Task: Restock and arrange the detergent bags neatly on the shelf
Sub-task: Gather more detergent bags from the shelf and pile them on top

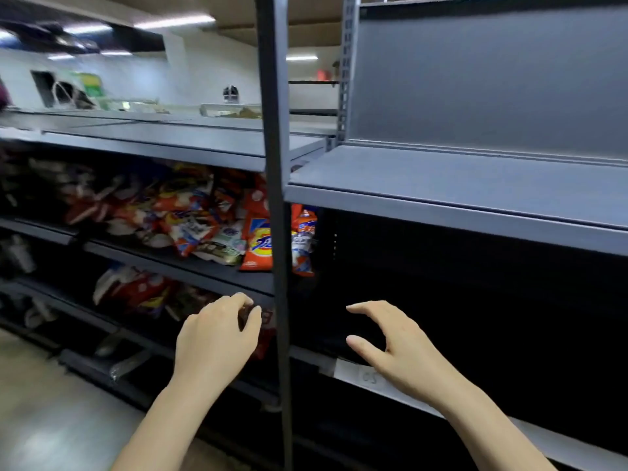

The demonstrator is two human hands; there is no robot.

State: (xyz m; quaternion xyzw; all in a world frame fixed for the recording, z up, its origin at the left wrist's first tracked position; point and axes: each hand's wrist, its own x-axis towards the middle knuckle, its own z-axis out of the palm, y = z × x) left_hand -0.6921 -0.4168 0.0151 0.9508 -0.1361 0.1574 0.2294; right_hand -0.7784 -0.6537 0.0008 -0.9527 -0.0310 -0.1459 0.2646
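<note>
Just beyond the curled fingers [245, 302] of the left hand [214, 338] lies a dark red detergent bag [263, 329] on the lower shelf [102, 321]; the fingertips and thumb bend toward its edge, and they seem to touch it, though blur keeps me from saying whether they pinch it. Above those fingers, on the middle shelf [190, 266], sits a heap of detergent bags [176, 215], mostly red and orange, too smeared to count. Two at its near end read clearly: one orange bag [258, 243] standing upright just left of the dark upright post [280, 232], and one bag [303, 239] standing just right of the post. Left of the left fingers, on the lower shelf, more red bags [136, 290] lie in a loose pile.

The right hand [397, 348] hangs right of the post with fingers [365, 309] spread and slightly bent, holding nothing, in front of a dark bay [475, 317]. Under that hand runs a pale shelf edge [343, 368] with a label [370, 377] marked by hand. Above the right fingers, the grey top shelf [458, 198] carries a grey back panel [492, 79]. Two hands and two bare forearms show.
</note>
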